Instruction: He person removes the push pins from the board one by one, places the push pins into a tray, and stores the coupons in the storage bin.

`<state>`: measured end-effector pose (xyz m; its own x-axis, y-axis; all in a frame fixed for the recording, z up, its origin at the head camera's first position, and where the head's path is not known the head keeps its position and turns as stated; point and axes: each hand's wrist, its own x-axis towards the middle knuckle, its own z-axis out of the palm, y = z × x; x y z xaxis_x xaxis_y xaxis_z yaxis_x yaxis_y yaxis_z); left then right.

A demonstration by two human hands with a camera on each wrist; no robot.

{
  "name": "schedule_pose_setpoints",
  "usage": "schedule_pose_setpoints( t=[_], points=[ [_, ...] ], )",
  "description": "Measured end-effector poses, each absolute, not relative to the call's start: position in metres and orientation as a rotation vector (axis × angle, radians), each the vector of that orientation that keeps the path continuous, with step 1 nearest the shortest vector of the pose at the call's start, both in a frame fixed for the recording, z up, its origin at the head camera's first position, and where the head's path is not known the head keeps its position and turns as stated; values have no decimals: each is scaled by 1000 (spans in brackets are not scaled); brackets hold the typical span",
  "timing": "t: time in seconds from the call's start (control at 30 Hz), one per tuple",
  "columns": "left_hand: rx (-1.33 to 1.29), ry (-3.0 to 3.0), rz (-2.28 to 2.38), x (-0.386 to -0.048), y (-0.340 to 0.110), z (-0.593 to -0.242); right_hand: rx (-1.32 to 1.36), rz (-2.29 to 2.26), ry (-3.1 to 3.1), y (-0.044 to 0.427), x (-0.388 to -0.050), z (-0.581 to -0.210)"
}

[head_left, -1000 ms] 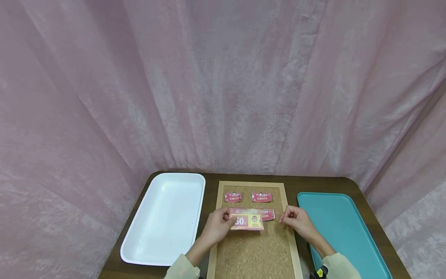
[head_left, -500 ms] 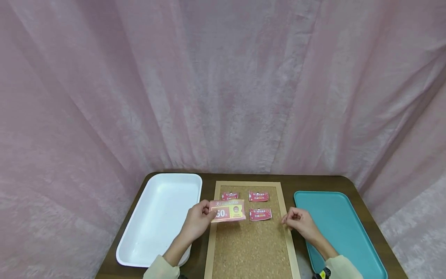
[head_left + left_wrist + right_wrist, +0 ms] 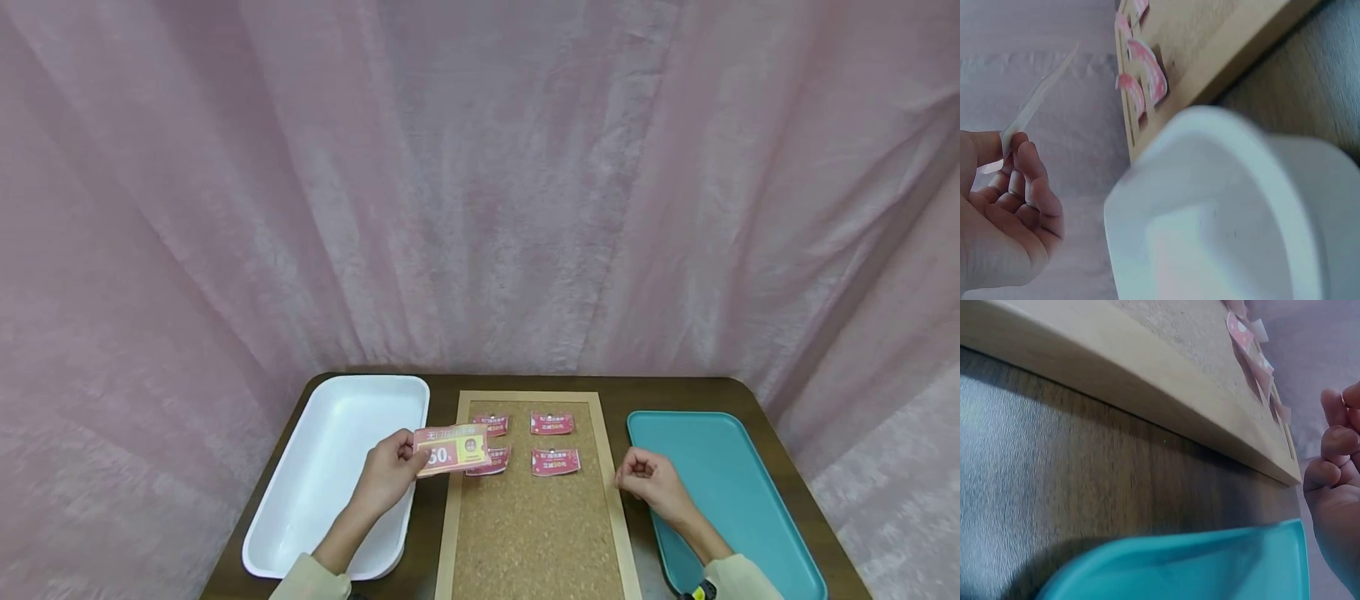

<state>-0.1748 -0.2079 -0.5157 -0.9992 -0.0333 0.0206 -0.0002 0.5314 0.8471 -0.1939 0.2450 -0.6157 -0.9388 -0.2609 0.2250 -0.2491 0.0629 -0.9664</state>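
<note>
My left hand (image 3: 388,471) pinches a pink and yellow paper coupon (image 3: 452,450) between thumb and fingers, raised above the gap between the white tray and the corkboard. It may be more than one sheet. In the left wrist view the coupon (image 3: 1038,100) shows edge-on. My right hand (image 3: 654,483) hovers just past the corkboard's right edge, beside the teal tray, its fingers curled and thumb near the index finger. Anything small between those fingertips is hidden. Several red coupons (image 3: 556,462) are fixed on the upper half of the corkboard (image 3: 536,533) in two rows; the left ones are partly covered.
A deep white tray (image 3: 330,475) stands at the left and a shallow teal tray (image 3: 720,492) at the right. The wood-framed corkboard lies between them on a dark wooden table (image 3: 615,385). Pink curtains (image 3: 480,183) hang behind.
My left hand has carried the coupon leftward off the middle of the board, uncovering the lower red coupons. My right hand has shifted slightly right relative to the board.
</note>
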Motion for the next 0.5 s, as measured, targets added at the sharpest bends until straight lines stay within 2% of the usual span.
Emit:
schedule_pose_setpoints(
  t=[0.5],
  points=[
    [199,-2761,-1457,-180,-273,-510,-607,-2140,2201,261,-187,-615]
  ],
)
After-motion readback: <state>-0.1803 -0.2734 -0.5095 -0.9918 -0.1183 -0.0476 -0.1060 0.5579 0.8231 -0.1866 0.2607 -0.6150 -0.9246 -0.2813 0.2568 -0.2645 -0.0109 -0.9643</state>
